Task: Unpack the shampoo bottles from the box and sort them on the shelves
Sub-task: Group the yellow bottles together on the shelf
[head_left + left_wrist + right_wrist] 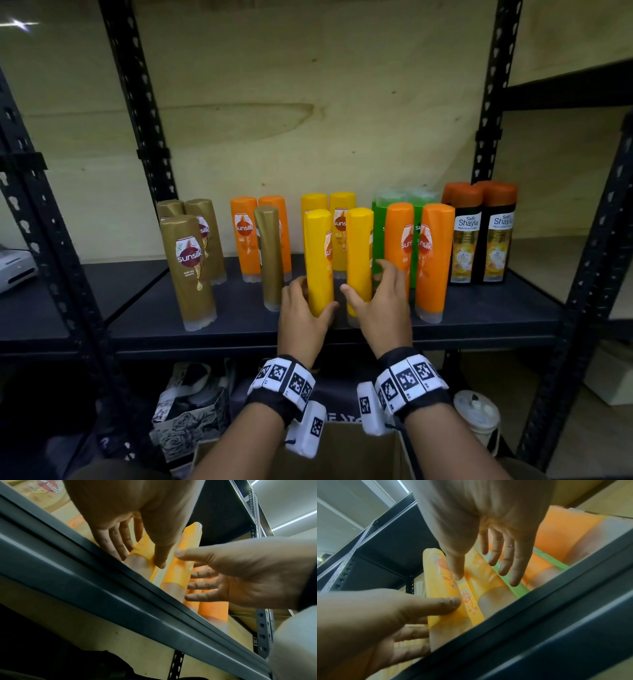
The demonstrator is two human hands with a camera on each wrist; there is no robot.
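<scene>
Two yellow shampoo bottles stand at the front of the dark shelf [239,325]. My left hand [308,301] holds the left yellow bottle [318,253] low down, thumb on its right side and fingers behind its left side. In the left wrist view the thumb presses on this bottle [144,547] just above its clear cap. My right hand [368,287] is open at the right yellow bottle [359,253], thumb left of it and fingers [503,561] spread straight toward the green bottle [378,233]. A cardboard box [342,452] sits below my wrists.
Gold bottles [188,267], orange bottles [245,236] and black bottles [466,240] stand in groups along the shelf. One gold bottle [270,257] stands by my left hand; orange ones [431,260] stand right of my right hand. Black posts [582,308] frame the bay.
</scene>
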